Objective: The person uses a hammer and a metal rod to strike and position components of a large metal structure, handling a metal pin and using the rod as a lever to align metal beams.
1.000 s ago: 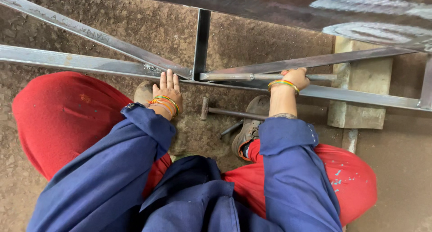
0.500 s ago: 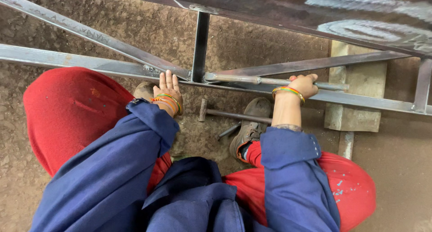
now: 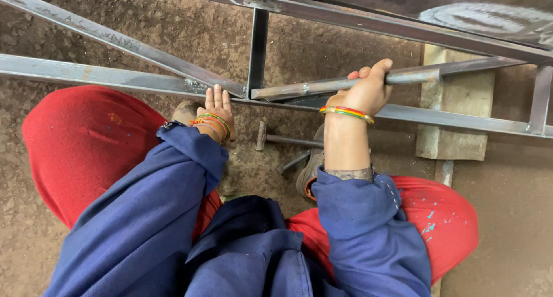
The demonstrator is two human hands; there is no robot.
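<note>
- One view only, from a camera worn on the person's head.
- It faces steeply down past blue sleeves and red knees to the dirt floor (image 3: 345,38).
- It sits close above the steel frame (image 3: 115,78), hands mid-picture.

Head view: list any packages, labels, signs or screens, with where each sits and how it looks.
No packages, signs or screens.
Faint pale stamped marking: runs along the grey diagonal metal bar at upper left, beyond the left hand.
The right hand grips an unmarked grey rod.
</note>
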